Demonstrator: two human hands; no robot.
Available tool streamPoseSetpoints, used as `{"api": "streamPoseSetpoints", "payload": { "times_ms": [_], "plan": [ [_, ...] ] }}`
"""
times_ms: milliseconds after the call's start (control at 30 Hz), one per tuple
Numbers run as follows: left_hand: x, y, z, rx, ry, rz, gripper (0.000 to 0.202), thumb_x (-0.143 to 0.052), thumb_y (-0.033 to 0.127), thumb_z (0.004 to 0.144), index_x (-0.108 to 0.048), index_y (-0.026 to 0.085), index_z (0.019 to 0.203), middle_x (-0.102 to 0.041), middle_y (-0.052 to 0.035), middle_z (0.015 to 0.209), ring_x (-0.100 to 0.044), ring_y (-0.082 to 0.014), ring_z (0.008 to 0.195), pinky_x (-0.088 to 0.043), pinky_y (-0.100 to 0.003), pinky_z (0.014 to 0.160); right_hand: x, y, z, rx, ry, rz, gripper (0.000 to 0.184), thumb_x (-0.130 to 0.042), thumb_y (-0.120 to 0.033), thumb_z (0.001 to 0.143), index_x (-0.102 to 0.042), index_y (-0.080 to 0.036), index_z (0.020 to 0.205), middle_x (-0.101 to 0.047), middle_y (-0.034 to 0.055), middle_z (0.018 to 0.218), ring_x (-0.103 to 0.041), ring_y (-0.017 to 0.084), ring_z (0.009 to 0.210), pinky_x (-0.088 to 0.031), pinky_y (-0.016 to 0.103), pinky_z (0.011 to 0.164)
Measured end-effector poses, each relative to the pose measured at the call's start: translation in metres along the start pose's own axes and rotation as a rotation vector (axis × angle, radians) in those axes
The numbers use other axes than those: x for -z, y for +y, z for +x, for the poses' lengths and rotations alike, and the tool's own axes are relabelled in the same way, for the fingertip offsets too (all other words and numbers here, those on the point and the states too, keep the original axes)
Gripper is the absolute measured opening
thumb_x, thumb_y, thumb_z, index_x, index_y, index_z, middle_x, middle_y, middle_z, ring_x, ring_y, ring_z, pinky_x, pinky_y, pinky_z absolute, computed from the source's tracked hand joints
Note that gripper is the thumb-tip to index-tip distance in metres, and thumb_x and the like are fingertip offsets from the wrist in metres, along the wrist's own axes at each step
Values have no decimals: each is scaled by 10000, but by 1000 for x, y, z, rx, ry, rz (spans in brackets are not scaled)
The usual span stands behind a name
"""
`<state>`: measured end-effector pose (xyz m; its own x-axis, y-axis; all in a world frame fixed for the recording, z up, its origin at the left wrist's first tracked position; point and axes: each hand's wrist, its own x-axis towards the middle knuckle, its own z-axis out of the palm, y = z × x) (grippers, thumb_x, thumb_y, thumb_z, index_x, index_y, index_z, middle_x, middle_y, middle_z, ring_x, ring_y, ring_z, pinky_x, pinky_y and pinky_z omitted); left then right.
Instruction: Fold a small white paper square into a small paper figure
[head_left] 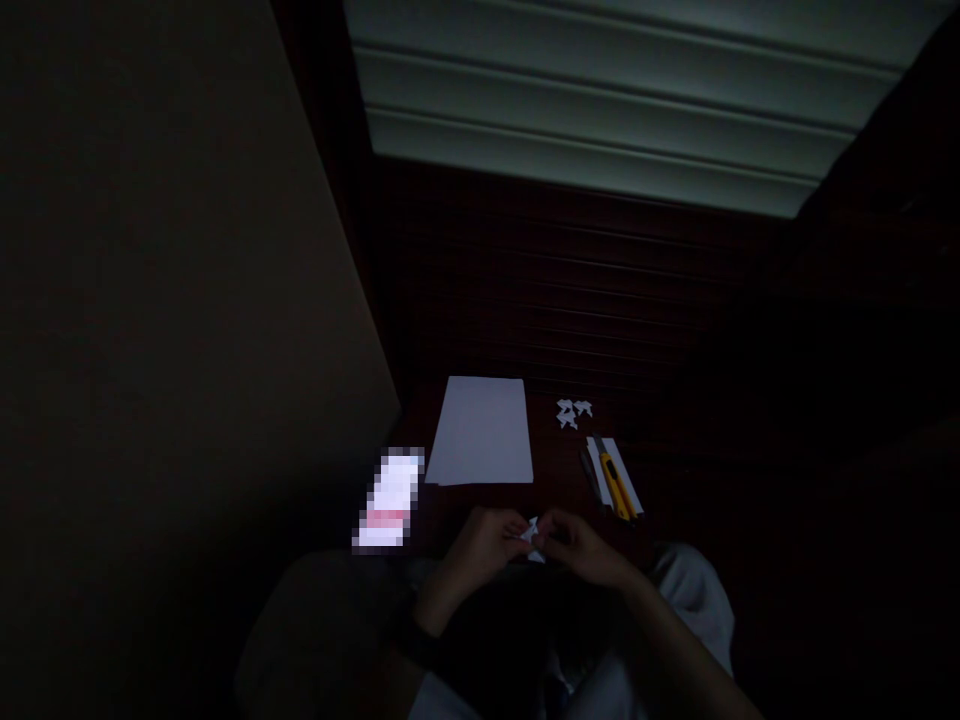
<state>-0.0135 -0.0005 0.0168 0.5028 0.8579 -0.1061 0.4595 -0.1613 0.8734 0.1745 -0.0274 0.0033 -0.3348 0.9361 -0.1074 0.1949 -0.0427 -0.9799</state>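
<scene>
The scene is very dark. My left hand (486, 545) and my right hand (579, 545) meet just above my lap, and both pinch a small folded white paper piece (531, 530) between their fingertips. Beyond the hands, a stack of white paper sheets (481, 430) lies on the dark table. Several small folded white paper figures (571, 411) sit to the right of the sheets. A yellow utility knife (616, 485) lies on a narrow white strip next to a dark pen (589, 472).
A lit, blurred-out screen (390, 500) rests at the table's left edge. A plain wall (165, 300) fills the left side. A window blind (600, 110) hangs behind the table. My light-clothed knees (697, 590) show at the bottom.
</scene>
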Motion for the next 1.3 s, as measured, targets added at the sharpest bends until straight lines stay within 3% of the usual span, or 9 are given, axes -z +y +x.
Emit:
{"api": "streamPoseSetpoints", "payload": {
  "times_ms": [233, 500, 1100, 1300],
  "plan": [
    [0, -5, 0, 6, -33, -101, 246, -637, 285, 663, -683, 141, 857, -705, -38, 813, -633, -172, 760, -453, -224, 656, 5, 0, 1, -21, -54, 5, 319, -618, -462, 744, -557, -156, 812, -506, -21, 707, -439, 102, 630, -348, 209, 575],
    [-3, -6, -1, 37, -40, -90, 244, -628, 281, 668, -683, 133, 854, -703, -45, 810, -625, -178, 753, -449, -229, 645, 5, 8, 1, -57, -63, 42, 308, -624, -452, 736, -539, -163, 799, -471, -39, 674, -415, 93, 598, -328, 195, 543],
    [-2, -3, -4, -34, -101, -44, 214, -605, 279, 696, -693, 149, 842, -701, -16, 788, -619, -169, 730, -417, -206, 607, 3, 11, -1, -29, -49, 74, 266, -629, -399, 746, -532, -153, 721, -455, -44, 624, -393, 83, 562, -307, 195, 520],
    [-7, -8, -3, -30, -30, -92, 200, -631, 252, 671, -692, 164, 840, -708, -21, 802, -631, -168, 737, -438, -215, 642, 5, 13, 3, -48, 27, -12, 270, -643, -396, 732, -564, -138, 712, -496, -31, 620, -421, 87, 553, -319, 196, 507]
  ]
}}
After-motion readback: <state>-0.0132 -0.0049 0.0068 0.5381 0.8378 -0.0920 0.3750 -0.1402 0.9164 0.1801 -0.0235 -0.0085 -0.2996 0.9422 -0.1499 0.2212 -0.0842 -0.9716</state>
